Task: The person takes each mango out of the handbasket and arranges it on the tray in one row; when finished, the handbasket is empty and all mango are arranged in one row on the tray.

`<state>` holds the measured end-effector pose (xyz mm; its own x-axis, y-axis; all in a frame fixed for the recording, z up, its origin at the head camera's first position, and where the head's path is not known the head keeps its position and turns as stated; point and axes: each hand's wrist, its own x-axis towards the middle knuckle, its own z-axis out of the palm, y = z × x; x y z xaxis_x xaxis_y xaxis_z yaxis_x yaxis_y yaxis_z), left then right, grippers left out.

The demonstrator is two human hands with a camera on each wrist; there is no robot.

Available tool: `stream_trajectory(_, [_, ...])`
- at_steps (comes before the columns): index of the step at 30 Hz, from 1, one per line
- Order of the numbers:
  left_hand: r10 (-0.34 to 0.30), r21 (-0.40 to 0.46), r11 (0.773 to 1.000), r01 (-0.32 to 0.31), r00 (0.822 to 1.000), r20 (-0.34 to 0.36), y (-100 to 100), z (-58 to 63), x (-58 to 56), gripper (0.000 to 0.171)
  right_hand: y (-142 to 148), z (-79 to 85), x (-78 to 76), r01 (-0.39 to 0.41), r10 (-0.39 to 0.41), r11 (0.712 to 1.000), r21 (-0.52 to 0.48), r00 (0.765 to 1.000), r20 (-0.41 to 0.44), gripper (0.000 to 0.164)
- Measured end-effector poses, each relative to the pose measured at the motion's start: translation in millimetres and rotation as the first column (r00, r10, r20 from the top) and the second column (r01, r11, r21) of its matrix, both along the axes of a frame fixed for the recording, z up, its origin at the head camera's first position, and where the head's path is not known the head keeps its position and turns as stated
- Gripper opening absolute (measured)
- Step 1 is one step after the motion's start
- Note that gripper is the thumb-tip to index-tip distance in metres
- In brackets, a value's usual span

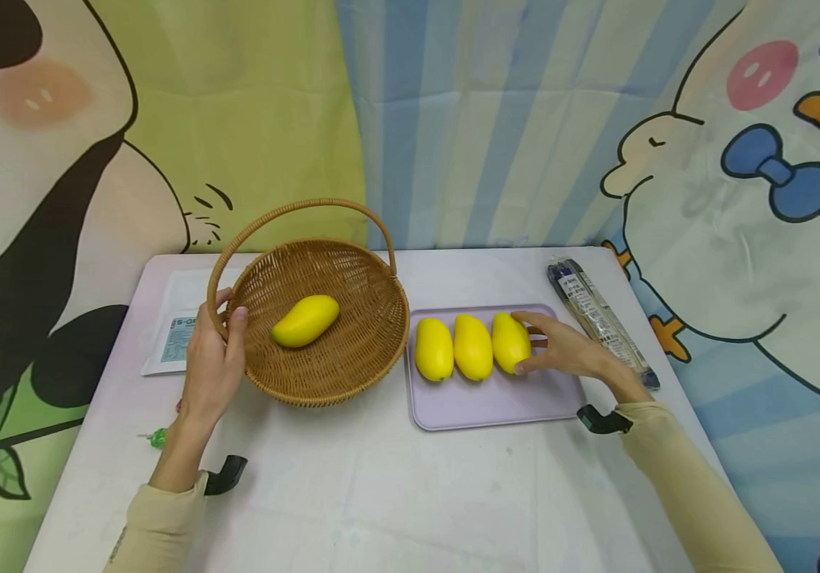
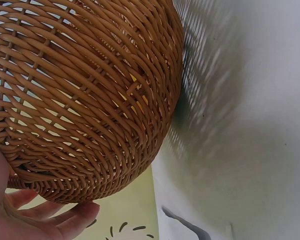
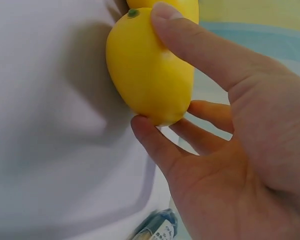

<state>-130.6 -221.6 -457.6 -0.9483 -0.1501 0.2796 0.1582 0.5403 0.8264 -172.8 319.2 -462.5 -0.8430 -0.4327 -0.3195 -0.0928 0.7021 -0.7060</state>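
Note:
My left hand (image 1: 215, 362) grips the wicker basket (image 1: 324, 390) at its left side, where the arched handle meets the rim. In the left wrist view the fingers curl round that edge of the woven wall (image 2: 90, 125). One yellow mango (image 1: 306, 321) lies inside the basket. Three more mangoes stand in a row on the light purple tray (image 1: 496, 406): a left one (image 1: 435, 350), a middle one (image 1: 473, 348) and a right one (image 1: 510, 342). Around the right mango my right hand (image 1: 568, 348) has its thumb and fingertips, touching it at both ends in the right wrist view.
A long dark plastic-wrapped packet (image 1: 602, 318) lies right of the tray. Partly behind the basket is a white pouch (image 1: 173, 322) with a printed label. A small green item (image 1: 158, 438) sits by the left forearm. Patterned curtains (image 1: 467, 119) hang behind the white table (image 1: 381, 493).

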Motion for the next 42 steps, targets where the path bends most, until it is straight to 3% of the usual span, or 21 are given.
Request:
stream_trajectory(11, [0.0, 0.006, 1.0, 0.0, 1.0, 0.008, -0.1, -1.3, -0.8, 0.055, 1.1, -5.3, -0.2, -0.001, 0.001, 1.0, 0.006, 1.0, 0.001, 0.101])
stream_trajectory(23, [-0.009, 0.003, 1.0, 0.009, 1.0, 0.006, -0.2, 0.1, -1.6, 0.055, -2.2, 3.0, -1.0, 0.017, -0.014, 0.998, 0.056, 0.998, -0.056, 0.098])
stream_trajectory(28, [0.004, -0.006, 1.0, -0.004, 1.0, 0.009, -0.3, -1.0, -2.2, 0.055, -12.0, 21.2, -4.5, 0.045, -0.032, 0.995, 0.089, 0.989, -0.145, 0.093])
stream_trajectory(34, [0.001, 0.004, 1.0, -0.002, 1.0, 0.004, -0.5, -0.9, -2.3, 0.055, -45.9, 53.0, -5.9, 0.05, -0.041, 0.998, 0.029, 0.965, -0.258, 0.079])
stream_trajectory(38, [-0.004, 0.003, 1.0, 0.004, 1.0, 0.003, -0.3, -0.3, -2.4, 0.056, -80.4, 74.0, -4.4, -0.038, 0.023, 0.998, -0.04, 0.947, -0.321, 0.067])
stream_trajectory(42, [0.002, -0.003, 1.0, -0.002, 1.0, 0.0, -0.2, -0.6, -2.1, 0.055, -123.0, 91.4, -5.3, -0.184, 0.141, 0.979, -0.086, 0.921, -0.362, 0.059])
